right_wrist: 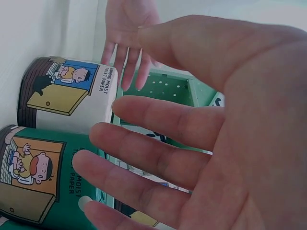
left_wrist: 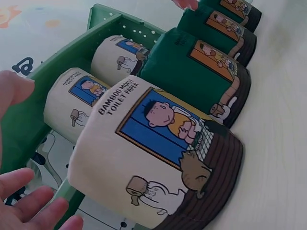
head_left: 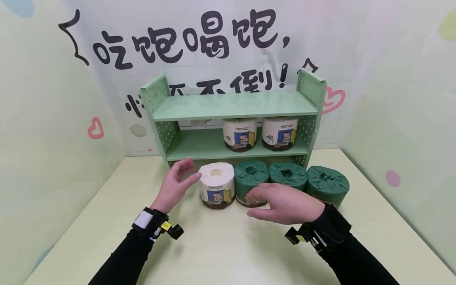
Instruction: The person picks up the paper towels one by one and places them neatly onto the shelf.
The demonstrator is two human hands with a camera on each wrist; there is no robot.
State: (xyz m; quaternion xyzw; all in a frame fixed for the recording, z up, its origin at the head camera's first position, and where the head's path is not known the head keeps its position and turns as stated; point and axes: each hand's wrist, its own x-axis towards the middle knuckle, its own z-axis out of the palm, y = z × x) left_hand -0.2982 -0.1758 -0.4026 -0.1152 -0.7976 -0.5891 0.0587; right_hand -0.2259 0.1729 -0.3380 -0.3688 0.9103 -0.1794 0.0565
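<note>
Fingers (right_wrist: 168, 117) loose and released: left hand (head_left: 178, 183) hovers just left of the desk (head_left: 221, 245)'s white roll (head_left: 217, 184), right hand (head_left: 286, 204) near the leftmost green roll (head_left: 249, 179)!

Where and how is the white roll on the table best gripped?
The white roll is probably best gripped round its curved side, the left hand coming from its left, thumb in front and fingers behind. It stands upright with that flank open, while a green roll crowds its right.
</note>
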